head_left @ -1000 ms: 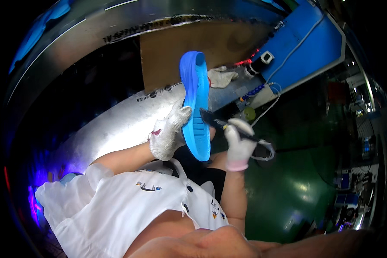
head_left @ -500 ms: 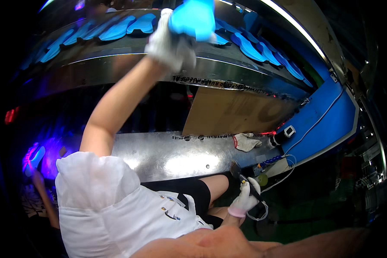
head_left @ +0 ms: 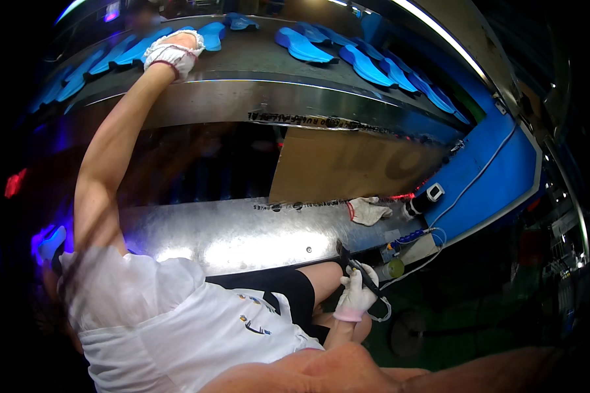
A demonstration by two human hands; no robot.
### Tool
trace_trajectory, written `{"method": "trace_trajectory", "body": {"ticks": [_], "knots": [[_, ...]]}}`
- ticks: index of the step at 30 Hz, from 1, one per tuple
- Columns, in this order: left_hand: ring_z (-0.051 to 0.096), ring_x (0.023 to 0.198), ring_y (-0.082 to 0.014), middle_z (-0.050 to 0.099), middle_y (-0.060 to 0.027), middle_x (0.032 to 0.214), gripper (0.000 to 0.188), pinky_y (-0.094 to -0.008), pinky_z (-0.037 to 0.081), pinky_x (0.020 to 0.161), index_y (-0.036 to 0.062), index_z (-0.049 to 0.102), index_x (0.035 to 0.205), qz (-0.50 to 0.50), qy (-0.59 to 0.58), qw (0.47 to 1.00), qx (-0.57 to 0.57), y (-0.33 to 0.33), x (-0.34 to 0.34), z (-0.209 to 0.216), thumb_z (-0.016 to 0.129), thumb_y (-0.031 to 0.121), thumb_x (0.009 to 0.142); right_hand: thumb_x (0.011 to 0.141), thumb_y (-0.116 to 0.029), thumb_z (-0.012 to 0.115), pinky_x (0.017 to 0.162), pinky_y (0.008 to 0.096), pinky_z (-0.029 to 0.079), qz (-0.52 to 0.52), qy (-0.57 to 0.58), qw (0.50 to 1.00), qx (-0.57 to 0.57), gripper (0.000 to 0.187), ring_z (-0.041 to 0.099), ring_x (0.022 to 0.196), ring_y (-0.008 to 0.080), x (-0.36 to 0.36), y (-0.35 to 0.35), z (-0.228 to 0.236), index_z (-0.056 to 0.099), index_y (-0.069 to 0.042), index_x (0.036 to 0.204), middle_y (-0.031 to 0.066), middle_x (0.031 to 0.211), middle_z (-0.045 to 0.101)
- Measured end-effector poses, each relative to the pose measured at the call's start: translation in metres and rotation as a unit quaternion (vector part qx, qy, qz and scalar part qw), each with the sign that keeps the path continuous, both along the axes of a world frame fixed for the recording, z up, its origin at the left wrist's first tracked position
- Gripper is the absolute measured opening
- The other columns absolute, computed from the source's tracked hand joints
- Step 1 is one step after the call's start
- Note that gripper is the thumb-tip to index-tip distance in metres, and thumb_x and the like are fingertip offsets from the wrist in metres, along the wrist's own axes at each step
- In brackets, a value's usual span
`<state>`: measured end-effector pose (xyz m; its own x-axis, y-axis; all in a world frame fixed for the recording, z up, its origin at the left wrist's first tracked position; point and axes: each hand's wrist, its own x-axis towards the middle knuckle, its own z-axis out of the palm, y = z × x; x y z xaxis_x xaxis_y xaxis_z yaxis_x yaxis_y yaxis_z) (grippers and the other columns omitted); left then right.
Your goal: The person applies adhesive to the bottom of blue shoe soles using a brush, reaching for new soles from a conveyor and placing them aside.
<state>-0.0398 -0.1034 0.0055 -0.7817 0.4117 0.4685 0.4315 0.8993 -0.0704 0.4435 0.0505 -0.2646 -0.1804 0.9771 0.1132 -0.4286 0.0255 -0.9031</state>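
Overhead, my left hand (head_left: 172,52) rests flat on the conveyor belt (head_left: 255,56), holding nothing. My right hand (head_left: 355,293) grips a dark brush (head_left: 357,270), handle slanting down-right, head up-left.

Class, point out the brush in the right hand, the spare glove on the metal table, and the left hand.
brush (head_left: 355,265), head view, dark handle.
spare glove (head_left: 368,211), head view, its middle.
left hand (head_left: 171,52), head view, gloved back.
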Motion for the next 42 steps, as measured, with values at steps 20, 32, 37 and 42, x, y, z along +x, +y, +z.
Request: {"method": "trace_trajectory", "body": {"ticks": [20,32,37,42], "knots": [[0.054,0.121,-0.0375,0.049,-0.0238,0.137,0.020,-0.0463,0.046,0.096,0.0049,0.063,0.086,-0.538,-0.434,0.655,0.305,0.040,0.275,-0.347,0.079,0.006,0.072,0.087,-0.001,0.065,0.054,0.0233,0.042,-0.110,0.047,0.991,-0.057,0.013,0.050,0.058,0.0089,-0.006,0.043,0.020,0.061,0.003,0.099,0.0025,0.074,0.057],[0.063,0.091,-0.0342,0.058,-0.0257,0.115,0.100,-0.0546,0.056,0.078,0.0034,0.044,0.138,-0.026,-0.902,-0.076,0.425,0.120,0.262,-0.360,0.046,0.083,0.078,0.086,-0.009,0.070,0.060,0.0287,0.050,-0.054,-0.048,0.990,-0.123,0.012,0.056,0.061,0.0102,-0.009,0.043,-0.016,0.067,0.000,0.093,0.0028,0.076,0.063],[0.062,0.102,-0.0395,0.059,-0.0246,0.122,0.092,-0.0563,0.051,0.092,0.0017,0.050,0.134,-0.094,-0.919,-0.106,0.369,0.118,0.309,-0.344,0.044,0.078,0.084,0.082,-0.016,0.073,0.058,0.0338,0.051,-0.172,-0.403,0.884,0.163,0.021,0.063,0.058,0.0181,-0.036,0.084,-0.032,0.068,0.003,0.090,0.0087,0.074,0.068],[0.061,0.113,-0.0312,0.059,-0.0167,0.128,0.086,-0.0464,0.051,0.096,0.0056,0.048,0.138,-0.178,-0.872,-0.054,0.453,0.111,0.300,-0.321,0.046,0.074,0.087,0.074,-0.018,0.078,0.071,0.0386,0.055,-0.056,-0.522,0.757,0.389,0.016,0.067,0.074,0.0316,-0.059,0.004,0.027,0.071,-0.012,0.087,0.0118,0.086,0.071]]}}
